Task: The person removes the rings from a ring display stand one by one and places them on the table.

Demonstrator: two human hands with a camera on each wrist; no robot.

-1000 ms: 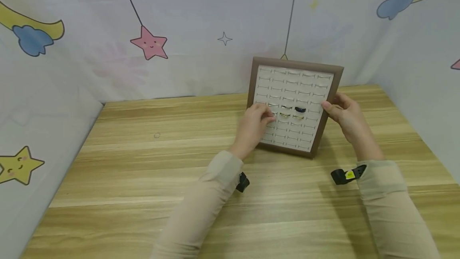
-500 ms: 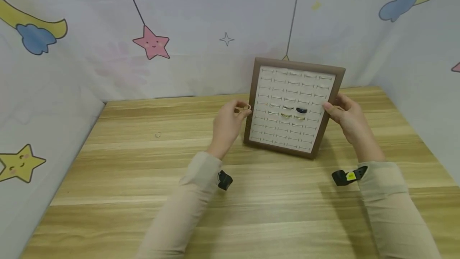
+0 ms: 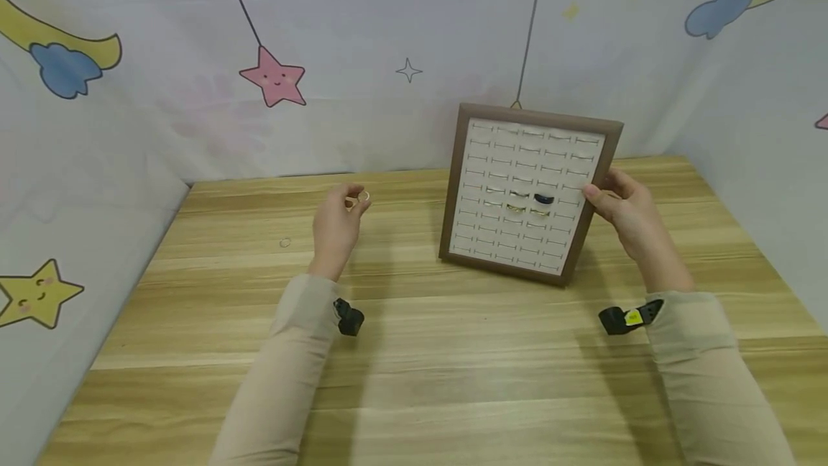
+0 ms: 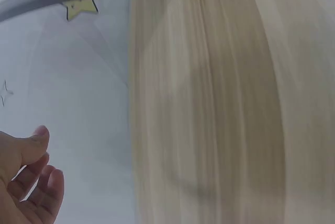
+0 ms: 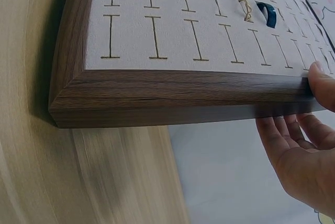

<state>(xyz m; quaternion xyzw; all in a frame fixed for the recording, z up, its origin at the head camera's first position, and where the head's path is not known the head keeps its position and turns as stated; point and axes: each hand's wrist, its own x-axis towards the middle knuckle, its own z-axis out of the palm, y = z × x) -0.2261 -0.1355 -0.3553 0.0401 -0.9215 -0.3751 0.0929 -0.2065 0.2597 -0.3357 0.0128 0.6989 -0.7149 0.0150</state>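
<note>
A brown-framed ring display tray (image 3: pixel 456 185) stands tilted upright on the wooden table (image 3: pixel 453 351). Its cream slotted pad holds several rings mid-way down, among them a dark ring (image 3: pixel 542 198). My right hand (image 3: pixel 596 193) grips the tray's right edge; in the right wrist view the thumb (image 5: pixel 322 82) lies on the frame (image 5: pixel 183 96) with the fingers behind it, and the dark ring (image 5: pixel 267 13) shows there too. My left hand (image 3: pixel 354 201) hovers left of the tray and pinches a small pale ring (image 3: pixel 364 197). The left wrist view shows only curled fingers (image 4: pixel 31 182).
Another small ring (image 3: pixel 284 242) lies on the table left of my left hand. Cartoon-printed cloth walls (image 3: pixel 194 56) close in the back and both sides. Bare wood stretches from the tray to the near edge.
My left hand lifted a ring out of the tray's middle rows and carried it left, away from the tray. The right hand kept its hold on the tray's edge.
</note>
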